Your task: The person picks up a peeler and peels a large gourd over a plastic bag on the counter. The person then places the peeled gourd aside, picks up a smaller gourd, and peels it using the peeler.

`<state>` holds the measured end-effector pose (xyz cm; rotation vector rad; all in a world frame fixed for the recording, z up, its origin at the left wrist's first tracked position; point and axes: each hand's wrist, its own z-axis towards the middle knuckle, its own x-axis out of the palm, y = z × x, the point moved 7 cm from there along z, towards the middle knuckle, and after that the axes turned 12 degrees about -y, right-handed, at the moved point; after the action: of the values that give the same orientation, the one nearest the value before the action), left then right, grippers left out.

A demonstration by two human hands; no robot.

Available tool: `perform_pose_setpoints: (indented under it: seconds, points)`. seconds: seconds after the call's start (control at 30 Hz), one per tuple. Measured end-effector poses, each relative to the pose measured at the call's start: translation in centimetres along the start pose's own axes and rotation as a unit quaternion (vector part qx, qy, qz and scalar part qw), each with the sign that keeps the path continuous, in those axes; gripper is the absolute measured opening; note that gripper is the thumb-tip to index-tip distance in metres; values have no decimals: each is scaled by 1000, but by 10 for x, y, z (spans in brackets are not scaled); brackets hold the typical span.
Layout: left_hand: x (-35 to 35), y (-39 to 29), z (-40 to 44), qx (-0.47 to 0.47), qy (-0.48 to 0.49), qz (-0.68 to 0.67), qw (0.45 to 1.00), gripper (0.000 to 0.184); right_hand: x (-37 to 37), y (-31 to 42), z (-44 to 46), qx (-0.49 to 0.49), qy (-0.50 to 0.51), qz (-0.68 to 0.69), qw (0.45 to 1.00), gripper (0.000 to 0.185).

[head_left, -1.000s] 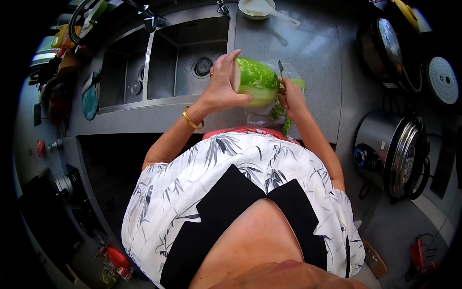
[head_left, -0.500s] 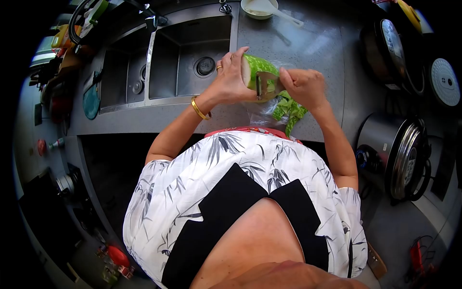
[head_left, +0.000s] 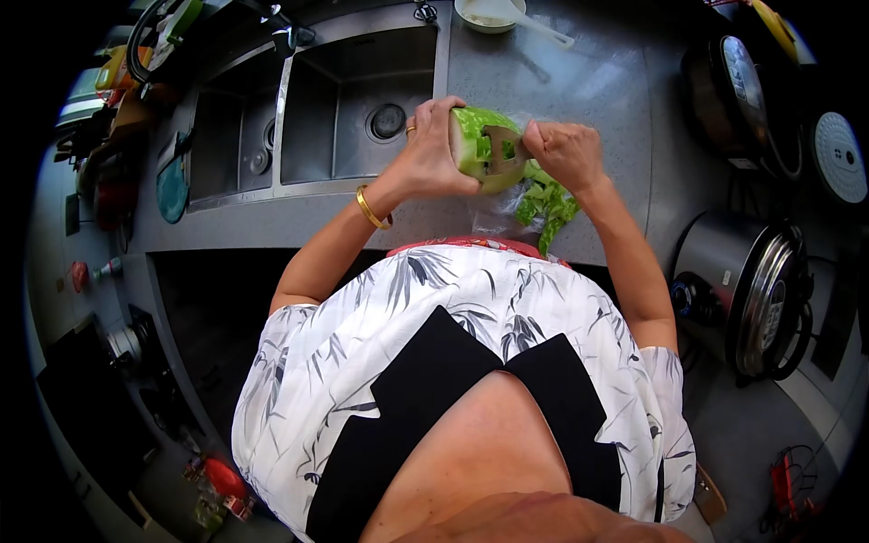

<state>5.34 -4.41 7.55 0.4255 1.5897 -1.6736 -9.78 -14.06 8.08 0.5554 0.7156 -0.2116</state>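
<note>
A thick green gourd (head_left: 472, 122), mottled on its skin and pale at its cut left end, is held above the counter. My left hand (head_left: 431, 152) grips it from the left, with thumb and fingers wrapped round the pale end. The flat metal blade of a peeler (head_left: 501, 149) lies against the gourd's skin, and green peel shows through its slot. My right hand (head_left: 568, 156) is closed round the peeler's handle, which the fingers hide. Strips of green peel (head_left: 548, 210) and a clear plastic bag (head_left: 496, 213) lie below on the counter.
A double steel sink (head_left: 348, 109) is to the left of the gourd. A bowl (head_left: 489, 16) with a white spoon stands at the counter's back. Cookers (head_left: 738, 285) are at the right, and a teal board (head_left: 170, 192) is beyond the sink's left side.
The peeler has come round from the gourd's right end onto its skin, and my right hand has turned over into a fist. In the last half second the gourd has rolled slightly.
</note>
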Motion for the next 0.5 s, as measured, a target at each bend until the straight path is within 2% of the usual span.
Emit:
perform_pose_setpoints:
  seconds: [0.23,0.33,0.37,0.43,0.5]
  points:
    - [3,-13,-13,30,-20,20,999,97,17,-31,-38,40,-12,62,997,37]
    - [4,-17,-12,44,-18,7,999,97,16,-33,-44,-37,-6,1,999,28]
    - [3,-12,-14,38,-23,3,999,98,16,-47,-55,-33,9,-9,999,26]
    - [-1,4,-15,30,-30,-5,999,98,14,-73,-78,-22,37,-31,999,22]
    - [0,10,-12,20,-28,-22,999,99,18,-87,-90,61,51,-84,993,16]
